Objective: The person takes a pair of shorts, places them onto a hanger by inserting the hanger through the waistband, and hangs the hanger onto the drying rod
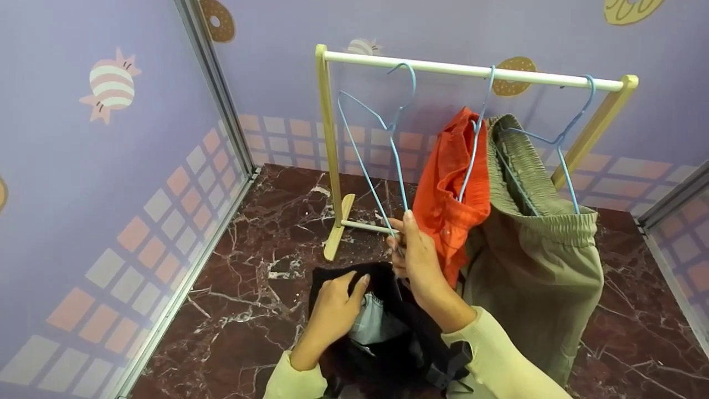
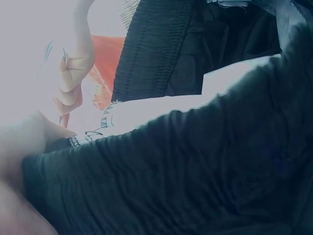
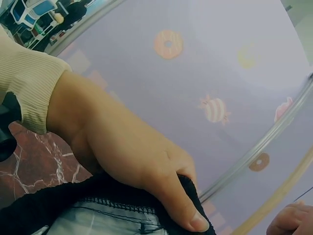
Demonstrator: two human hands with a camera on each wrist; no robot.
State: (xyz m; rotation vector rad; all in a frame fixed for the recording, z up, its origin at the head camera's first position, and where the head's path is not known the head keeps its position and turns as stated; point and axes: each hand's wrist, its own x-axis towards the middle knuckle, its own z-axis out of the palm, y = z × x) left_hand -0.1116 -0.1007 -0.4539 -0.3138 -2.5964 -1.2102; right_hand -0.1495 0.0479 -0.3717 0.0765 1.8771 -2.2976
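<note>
My left hand (image 1: 335,305) grips the waistband of black elastic-waist pants (image 1: 382,354), thumb on the inner side. In the right wrist view the left thumb (image 3: 188,213) presses over the black edge. Pale grey-blue lining (image 1: 376,321) shows inside the open waist. My right hand (image 1: 421,260) pinches the lower end of a light blue wire hanger (image 1: 400,166), thumb against the wire. That hanger stands tilted above the waist opening, its hook overlapping the rail in the head view. The left wrist view shows the right hand's curled fingers (image 2: 71,81) beyond the waistband.
A clothes rack (image 1: 443,66) with a white rail and wooden legs stands ahead. Orange pants (image 1: 448,183) and olive-green pants (image 1: 543,266) hang from it on blue hangers. Patterned wall panels (image 1: 111,166) surround the dark red marble floor (image 1: 232,310).
</note>
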